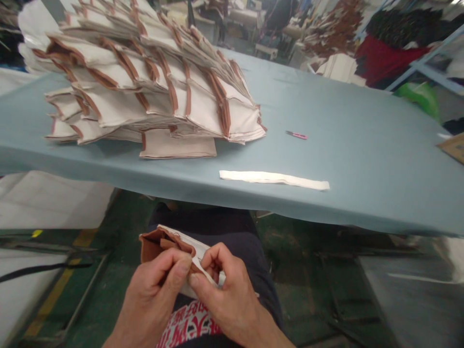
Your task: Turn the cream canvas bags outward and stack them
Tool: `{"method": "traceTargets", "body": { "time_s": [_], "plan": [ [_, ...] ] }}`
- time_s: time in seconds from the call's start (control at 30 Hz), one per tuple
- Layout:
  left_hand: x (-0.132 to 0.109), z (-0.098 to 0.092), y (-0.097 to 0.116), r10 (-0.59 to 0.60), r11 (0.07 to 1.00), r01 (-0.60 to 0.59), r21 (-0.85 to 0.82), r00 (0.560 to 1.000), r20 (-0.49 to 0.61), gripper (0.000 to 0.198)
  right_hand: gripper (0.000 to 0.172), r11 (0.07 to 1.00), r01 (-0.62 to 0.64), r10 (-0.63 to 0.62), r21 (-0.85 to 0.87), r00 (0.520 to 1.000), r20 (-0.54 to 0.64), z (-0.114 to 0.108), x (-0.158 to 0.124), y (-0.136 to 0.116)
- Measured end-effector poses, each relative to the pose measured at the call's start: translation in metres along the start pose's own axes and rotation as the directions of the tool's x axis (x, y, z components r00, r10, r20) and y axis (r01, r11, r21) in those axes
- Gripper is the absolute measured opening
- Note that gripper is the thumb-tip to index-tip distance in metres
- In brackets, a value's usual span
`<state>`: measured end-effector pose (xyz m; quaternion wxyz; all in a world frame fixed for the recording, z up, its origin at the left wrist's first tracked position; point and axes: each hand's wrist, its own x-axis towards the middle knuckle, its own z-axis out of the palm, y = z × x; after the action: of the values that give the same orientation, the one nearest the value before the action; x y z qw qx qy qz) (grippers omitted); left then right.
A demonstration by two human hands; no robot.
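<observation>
Above my lap I hold a sewn fabric piece [152,244], white outside with brown lining and brown trim. My left hand [155,285] pinches its near edge between thumb and forefinger. Close beside it, my right hand [228,285] grips the white edge with thumb and curled fingers. The brown inside of the piece gapes toward the left. Part of the fabric is hidden behind both hands. On the table ahead lies a flat white strip [275,179], and beyond it a small pair of pink-handled thread snips [297,135].
A large stack of similar white and brown sewn pieces [152,92] covers the left of the blue-green table [362,159]. Its front edge runs just beyond my lap. A cardboard box [453,147] shows at far right. Behind are shelves with dark and red fabric [387,58].
</observation>
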<state>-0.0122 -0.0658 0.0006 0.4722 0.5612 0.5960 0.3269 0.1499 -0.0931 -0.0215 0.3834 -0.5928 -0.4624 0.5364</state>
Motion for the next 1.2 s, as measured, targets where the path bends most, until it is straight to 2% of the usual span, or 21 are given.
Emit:
{"method": "traceTargets", "body": {
  "time_s": [0.1,0.3,0.43,0.5,0.6,0.67,0.73,0.8,0.93,1.0,1.07,1.13,1.2],
  "plan": [
    [0.002,0.003,-0.006,0.004,1.0,-0.005,0.02,1.0,0.004,0.043,0.022,0.997,0.026,-0.029,-0.076,0.999,-0.039,0.0,0.004,0.0],
    [0.022,-0.004,-0.018,0.076,0.988,-0.103,0.117,0.974,0.215,0.034,0.02,0.995,-0.047,0.05,-0.087,0.998,0.033,-0.005,0.007,0.008],
    [0.027,-0.006,-0.022,0.152,0.97,-0.205,0.132,0.932,0.329,0.047,0.029,0.995,-0.063,0.067,-0.077,0.996,0.052,-0.002,0.003,0.016],
    [0.025,-0.005,-0.025,0.191,0.965,-0.237,0.11,0.927,0.321,0.049,0.032,0.992,-0.121,0.122,-0.019,0.988,0.097,-0.001,0.002,0.018],
    [0.021,-0.004,-0.03,0.233,0.964,-0.255,0.078,0.948,0.215,0.05,0.038,0.979,-0.201,0.194,0.027,0.967,0.168,-0.005,0.004,0.017],
    [0.02,-0.003,-0.03,0.239,0.965,-0.255,0.061,0.952,0.19,0.05,0.041,0.987,-0.151,0.158,-0.052,0.968,0.194,-0.01,0.007,0.015],
    [0.023,-0.004,-0.026,0.225,0.967,-0.245,0.065,0.948,0.226,0.048,0.042,0.987,-0.015,0.054,-0.159,0.969,0.241,-0.015,0.009,0.013],
    [0.027,-0.006,-0.022,0.203,0.968,-0.235,0.088,0.94,0.274,0.047,0.043,0.973,0.104,-0.036,-0.208,0.95,0.309,-0.018,0.012,0.011],
    [0.031,-0.014,-0.021,0.215,0.96,-0.26,0.102,0.921,0.325,0.047,0.048,0.968,0.164,-0.084,-0.192,0.926,0.367,-0.017,0.014,0.012],
    [0.028,-0.017,-0.025,0.2,0.972,-0.231,0.049,0.915,0.351,0.049,0.052,0.976,0.164,-0.1,-0.145,0.924,0.369,-0.015,0.014,0.015],
    [0.021,-0.018,-0.032,0.153,0.988,-0.147,-0.045,0.92,0.361,0.053,0.054,0.985,0.154,-0.113,-0.08,0.918,0.381,-0.012,0.014,0.019],
    [0.013,-0.014,-0.039,0.055,0.99,-0.005,-0.143,0.937,0.345,0.06,0.055,0.988,0.15,-0.128,-0.026,0.913,0.388,-0.009,0.014,0.023],
    [0.006,-0.008,-0.043,-0.087,0.961,0.154,-0.231,0.957,0.278,0.063,0.054,0.982,0.188,-0.175,0.0,0.91,0.377,-0.006,0.015,0.026]
  ]
}}
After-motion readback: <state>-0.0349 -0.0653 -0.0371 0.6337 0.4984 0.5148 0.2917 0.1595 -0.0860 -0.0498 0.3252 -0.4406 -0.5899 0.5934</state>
